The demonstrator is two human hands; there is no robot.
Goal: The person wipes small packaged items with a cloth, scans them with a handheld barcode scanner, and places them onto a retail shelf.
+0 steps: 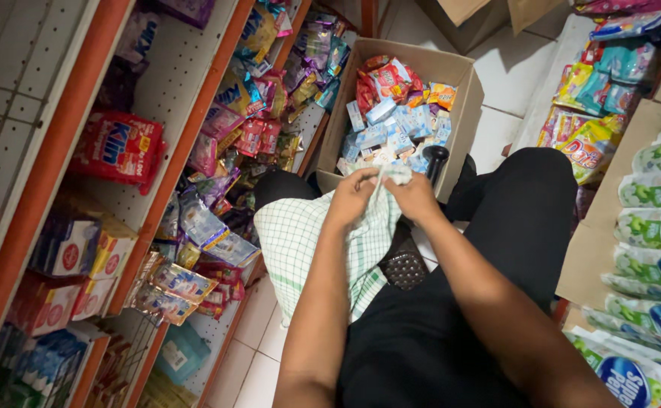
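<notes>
Hands: left hand [351, 195] and right hand [415, 196] close together over the lap, both pinched shut on 1 bunched edge of the checked cloth [308, 245].
Cloth: white with green grid, hangs from both hands and drapes over the left knee, toward the floor [258, 355].
Box: open cardboard box [462, 98] just ahead of the hands, on the floor, full of small red and blue sachets [394, 125].
Left side: orange-edged shelves [183, 143] packed with packets.
Right side: stacked green-and-blue packs [659, 227], well apart from the hands.
</notes>
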